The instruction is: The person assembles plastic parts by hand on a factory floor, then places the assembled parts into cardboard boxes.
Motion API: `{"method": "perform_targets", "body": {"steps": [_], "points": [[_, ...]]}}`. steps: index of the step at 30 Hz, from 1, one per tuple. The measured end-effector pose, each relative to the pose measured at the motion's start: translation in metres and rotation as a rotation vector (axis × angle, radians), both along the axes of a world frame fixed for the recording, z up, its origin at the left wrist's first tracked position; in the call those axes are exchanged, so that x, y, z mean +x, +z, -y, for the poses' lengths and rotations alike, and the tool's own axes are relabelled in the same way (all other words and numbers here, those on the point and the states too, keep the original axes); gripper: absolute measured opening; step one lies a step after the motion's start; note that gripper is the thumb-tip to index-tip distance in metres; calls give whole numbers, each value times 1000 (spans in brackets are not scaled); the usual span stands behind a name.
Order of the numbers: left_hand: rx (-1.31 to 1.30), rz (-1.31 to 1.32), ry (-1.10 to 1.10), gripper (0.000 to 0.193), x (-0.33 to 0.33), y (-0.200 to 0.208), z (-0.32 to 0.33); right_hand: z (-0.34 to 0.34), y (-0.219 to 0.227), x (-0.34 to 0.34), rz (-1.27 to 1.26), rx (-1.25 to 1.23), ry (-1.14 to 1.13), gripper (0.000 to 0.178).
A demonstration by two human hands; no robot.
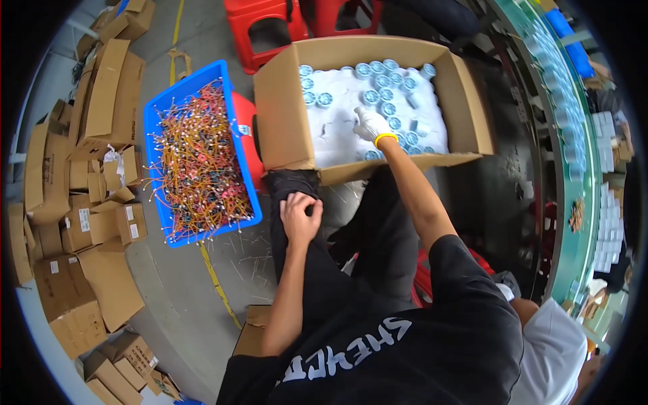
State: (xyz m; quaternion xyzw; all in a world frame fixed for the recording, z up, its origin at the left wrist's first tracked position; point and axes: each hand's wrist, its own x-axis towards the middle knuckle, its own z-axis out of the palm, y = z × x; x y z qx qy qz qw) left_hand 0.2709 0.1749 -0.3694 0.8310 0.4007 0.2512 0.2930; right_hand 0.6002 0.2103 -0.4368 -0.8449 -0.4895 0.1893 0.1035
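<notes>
Evidently, the seated person works over an open cardboard box (282,115) set directly ahead of the knees, a position that presumably keeps its contents within easy reach. Its flaps stand spread outward, which leaves the mouth unobstructed. Inside, pale blue round cups (387,109) rest on white padding (331,145), likely there to cushion them; most stand in clusters toward the far side and the right, while a few lie tipped over. The right hand (372,127), in a white glove with a yellow cuff, is over the padding just beside the cups. I cannot tell whether its fingers are together or pinch anything. The bare left hand (302,217) rests on the left knee (290,183), apparently for support, its fingers bent, the thumb apart, gripping no part. A blue bin (244,160) heaped with coloured wires (202,162) stands left of the box, seemingly placed within the left arm's range.
</notes>
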Motion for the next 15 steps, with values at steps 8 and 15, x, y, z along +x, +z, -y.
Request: {"method": "perform_targets", "body": {"steps": [8, 15], "points": [[-67, 59, 7, 25, 0, 6, -14, -131, -74, -3, 59, 55, 28, 48], [-47, -23, -15, 31, 7, 7, -1, -101, -55, -21, -201, 321, -246, 49]]}}
